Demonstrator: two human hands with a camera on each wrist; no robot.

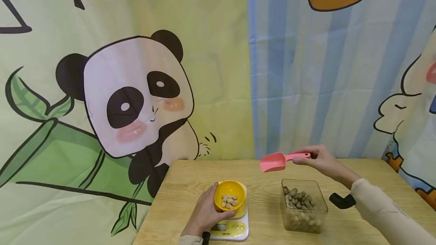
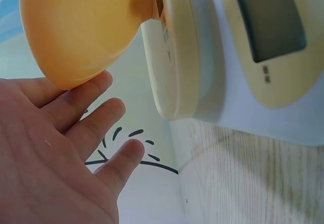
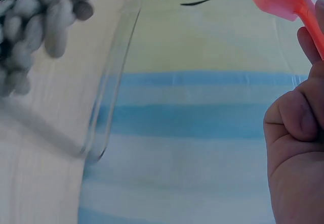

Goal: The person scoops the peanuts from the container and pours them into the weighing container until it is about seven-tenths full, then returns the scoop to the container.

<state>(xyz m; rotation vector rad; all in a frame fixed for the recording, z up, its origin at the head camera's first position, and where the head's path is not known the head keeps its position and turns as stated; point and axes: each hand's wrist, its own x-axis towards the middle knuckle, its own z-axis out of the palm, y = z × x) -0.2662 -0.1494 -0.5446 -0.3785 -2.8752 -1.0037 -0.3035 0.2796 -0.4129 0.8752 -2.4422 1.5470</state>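
My left hand [image 1: 205, 211] holds a yellow bowl [image 1: 231, 187] by its side, thumb at the near side and fingers at the left. Several peanuts [image 1: 229, 202] lie inside the bowl. It sits on a yellow-and-white kitchen scale [image 1: 243, 233]; in the left wrist view the fingertips touch the bowl's outer wall [image 2: 81, 27]. Raised over the table, my right hand [image 1: 321, 160] pinches the handle of a pink scoop [image 1: 273, 162], and no peanuts show in it. Below that hand stands a clear plastic container [image 1: 285, 225] holding many peanuts [image 1: 299, 198].
The wooden table [image 1: 263, 199] carries the scale and, to its right, the container. Behind the table hangs a printed curtain [image 1: 218, 86] with a panda and blue stripes. A black strap end [image 1: 342, 201] sticks out from the right wrist beside the container.
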